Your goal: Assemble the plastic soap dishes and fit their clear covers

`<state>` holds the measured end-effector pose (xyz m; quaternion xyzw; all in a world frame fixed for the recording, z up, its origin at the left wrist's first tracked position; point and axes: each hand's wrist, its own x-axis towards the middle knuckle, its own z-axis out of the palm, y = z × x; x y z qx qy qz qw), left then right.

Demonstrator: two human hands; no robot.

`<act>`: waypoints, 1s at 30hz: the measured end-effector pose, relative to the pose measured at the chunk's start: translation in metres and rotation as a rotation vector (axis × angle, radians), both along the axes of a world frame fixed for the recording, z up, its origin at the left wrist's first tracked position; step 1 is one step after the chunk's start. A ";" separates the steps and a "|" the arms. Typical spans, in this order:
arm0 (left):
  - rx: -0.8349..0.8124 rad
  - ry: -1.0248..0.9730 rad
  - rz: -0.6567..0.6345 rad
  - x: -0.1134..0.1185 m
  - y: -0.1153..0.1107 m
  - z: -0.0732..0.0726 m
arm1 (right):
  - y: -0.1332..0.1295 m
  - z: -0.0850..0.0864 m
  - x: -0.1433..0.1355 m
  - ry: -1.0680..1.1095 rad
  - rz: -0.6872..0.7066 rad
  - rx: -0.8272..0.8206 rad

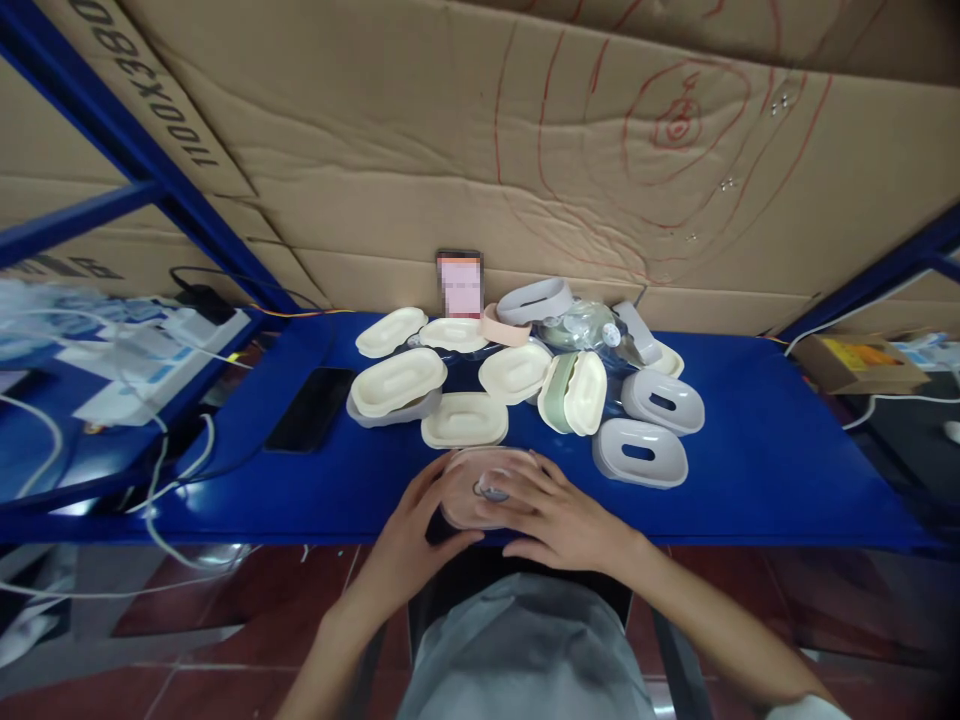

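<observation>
From my remote seat I look through the head camera at a pink case (465, 506), which is between the two hands at the near edge of the blue table (757, 430); whether it rests there or is lifted a little, I cannot tell. My left hand (418, 508) is curved around its left end, fingers along the far side and thumb at the near side, so I judge this to be a grip. My right hand (564, 515) lies over the right part, with fingers spread apart above the top, close to a small round shiny piece (493, 486); if these fingers pinch it or only touch, I cannot see. To do this handling well, I should let the left hand bear the case and use the right fingertips with light pressure, because a hard push could tilt it over the edge. I must also mind the cream tray (465, 419) just beyond the case and the grey slotted shell (640, 455) to the right, which a wide elbow or finger could knock.
</observation>
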<state>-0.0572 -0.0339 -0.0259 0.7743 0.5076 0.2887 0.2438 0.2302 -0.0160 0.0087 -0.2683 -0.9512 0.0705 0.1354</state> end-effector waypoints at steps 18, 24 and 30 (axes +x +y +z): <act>-0.112 -0.062 -0.013 0.005 0.001 0.003 | -0.004 -0.004 0.005 0.060 0.050 0.039; -0.152 -0.043 -0.015 0.006 0.001 0.008 | 0.000 -0.005 0.004 0.123 -0.033 0.011; -0.104 -0.067 -0.051 0.004 0.000 0.007 | -0.002 -0.001 0.006 0.216 -0.131 -0.126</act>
